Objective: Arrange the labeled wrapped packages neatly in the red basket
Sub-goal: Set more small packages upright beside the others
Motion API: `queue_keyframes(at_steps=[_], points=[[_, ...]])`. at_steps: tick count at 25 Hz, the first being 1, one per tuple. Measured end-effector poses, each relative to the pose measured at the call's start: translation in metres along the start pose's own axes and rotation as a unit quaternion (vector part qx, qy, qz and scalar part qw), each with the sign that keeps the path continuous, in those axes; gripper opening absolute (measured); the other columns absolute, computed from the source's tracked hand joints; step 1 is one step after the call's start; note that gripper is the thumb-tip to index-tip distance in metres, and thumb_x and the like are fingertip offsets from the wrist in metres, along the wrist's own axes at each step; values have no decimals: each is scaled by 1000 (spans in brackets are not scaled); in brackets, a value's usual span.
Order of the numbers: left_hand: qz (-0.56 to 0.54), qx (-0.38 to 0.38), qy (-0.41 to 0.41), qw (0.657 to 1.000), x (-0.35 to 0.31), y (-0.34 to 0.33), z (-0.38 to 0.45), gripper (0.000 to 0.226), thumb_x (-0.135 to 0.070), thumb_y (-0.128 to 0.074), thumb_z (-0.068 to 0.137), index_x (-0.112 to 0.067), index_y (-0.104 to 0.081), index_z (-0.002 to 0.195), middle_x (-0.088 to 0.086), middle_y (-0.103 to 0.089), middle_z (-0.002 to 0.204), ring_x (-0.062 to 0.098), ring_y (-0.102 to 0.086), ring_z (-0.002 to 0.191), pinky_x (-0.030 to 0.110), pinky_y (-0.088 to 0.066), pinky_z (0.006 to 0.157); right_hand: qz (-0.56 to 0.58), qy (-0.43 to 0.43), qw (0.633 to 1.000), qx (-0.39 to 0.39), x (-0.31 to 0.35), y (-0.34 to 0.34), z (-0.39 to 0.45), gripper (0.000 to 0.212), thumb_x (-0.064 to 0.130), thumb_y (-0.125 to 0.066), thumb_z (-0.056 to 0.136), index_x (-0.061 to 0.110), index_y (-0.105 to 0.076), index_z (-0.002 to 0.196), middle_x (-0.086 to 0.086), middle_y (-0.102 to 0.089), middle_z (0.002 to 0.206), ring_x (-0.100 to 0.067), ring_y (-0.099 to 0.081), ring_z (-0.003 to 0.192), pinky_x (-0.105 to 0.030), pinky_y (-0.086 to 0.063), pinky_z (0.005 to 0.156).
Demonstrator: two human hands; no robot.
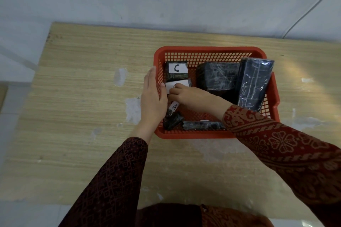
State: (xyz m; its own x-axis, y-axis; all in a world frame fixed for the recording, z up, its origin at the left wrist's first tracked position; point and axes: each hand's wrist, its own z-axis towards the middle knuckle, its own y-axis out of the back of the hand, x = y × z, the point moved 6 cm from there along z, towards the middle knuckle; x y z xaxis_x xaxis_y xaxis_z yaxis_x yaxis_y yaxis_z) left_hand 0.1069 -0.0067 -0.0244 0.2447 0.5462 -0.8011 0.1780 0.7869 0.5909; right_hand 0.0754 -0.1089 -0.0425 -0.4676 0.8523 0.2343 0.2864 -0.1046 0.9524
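A red basket (210, 50) stands on the wooden table. Along its left wall lie small dark wrapped packages: one labelled C (176, 71) at the back, a second labelled package (172, 85) in front of it, and one labelled A (173, 114) near the front. My right hand (191, 96) is inside the basket, fingers closed on the second package and hiding part of its label. My left hand (152, 96) rests flat against the basket's left wall, thumb over the rim. A large package (216, 78) and a tall one (253, 83) fill the right side.
Another flat dark package (202, 125) lies along the basket's front wall. The wooden table (83, 79) has bare worn patches left of the basket. A pale wall rises behind the table, with a cable (310, 8) at the upper right.
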Motion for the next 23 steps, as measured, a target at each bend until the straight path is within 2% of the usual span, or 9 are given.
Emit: queue_keyframes(at_steps=[4,8,10,12,13,15,19,20,23], points=[[-1,-2,-3,1000,-1,0,-2,51,-17,-41,99,-9,-27,147,7,-33,151,13,-32,136,-6,-15,98,-39,2,999,-22,-5,7,-11,26,-8,-59,78,5,-63,100,-14,-63,95,-32,-56,92,-41,-54,55],[0,-2,4,1000,0,0,-1,49,-19,-38,100,-10,-27,147,7,-34,150,14,-33,136,-2,-18,100,-48,46,997,-35,0,17,-5,27,-5,-60,78,8,-68,101,-11,-66,96,-31,-57,94,-40,-56,65],[-7,0,7,1000,-1,0,-1,47,-21,-34,101,-10,-28,147,7,-34,150,13,-34,136,4,-21,103,-41,88,995,-26,19,14,0,33,-6,-61,77,8,-70,105,-14,-66,108,-33,-57,105,-39,-58,74],[-14,0,7,1000,0,1,-2,47,-23,-31,101,-10,-29,146,7,-35,150,13,-33,136,3,-20,104,-15,87,996,16,30,5,5,40,-7,-58,79,8,-66,115,-17,-56,129,-33,-47,123,-41,-55,85],[-16,0,5,1000,0,1,-1,47,-23,-31,101,-9,-29,146,8,-35,150,14,-33,136,1,-18,103,8,71,997,22,31,1,4,42,-8,-58,79,7,-63,119,-17,-53,133,-33,-46,124,-42,-54,85],[-12,-2,-2,1000,1,1,-1,47,-22,-30,101,-8,-30,146,10,-36,149,16,-33,137,1,-17,104,57,35,998,-21,27,0,-3,42,-10,-59,77,4,-62,117,-19,-57,123,-35,-54,110,-44,-55,80],[-9,-3,1,1000,2,1,-1,46,-13,-31,100,-7,-29,146,12,-36,149,18,-34,136,-2,-16,103,166,-97,971,-140,1,-6,-32,17,7,-63,84,4,-61,101,-13,-59,101,-28,-58,92,-42,-53,76],[-8,1,3,1000,1,0,-1,47,-11,-31,100,-7,-28,146,12,-35,149,18,-33,136,-4,-15,101,184,-132,964,-137,-3,-9,-39,19,14,-64,85,5,-60,101,-11,-59,101,-27,-59,92,-42,-53,76],[28,34,-4,999,-3,-1,-3,54,-15,-36,99,-10,-17,150,11,-22,156,19,-26,140,-8,-14,94,173,-231,957,-27,-9,-31,-51,48,40,-70,77,10,-57,112,-10,-57,113,-28,-56,104,-44,-52,83]])
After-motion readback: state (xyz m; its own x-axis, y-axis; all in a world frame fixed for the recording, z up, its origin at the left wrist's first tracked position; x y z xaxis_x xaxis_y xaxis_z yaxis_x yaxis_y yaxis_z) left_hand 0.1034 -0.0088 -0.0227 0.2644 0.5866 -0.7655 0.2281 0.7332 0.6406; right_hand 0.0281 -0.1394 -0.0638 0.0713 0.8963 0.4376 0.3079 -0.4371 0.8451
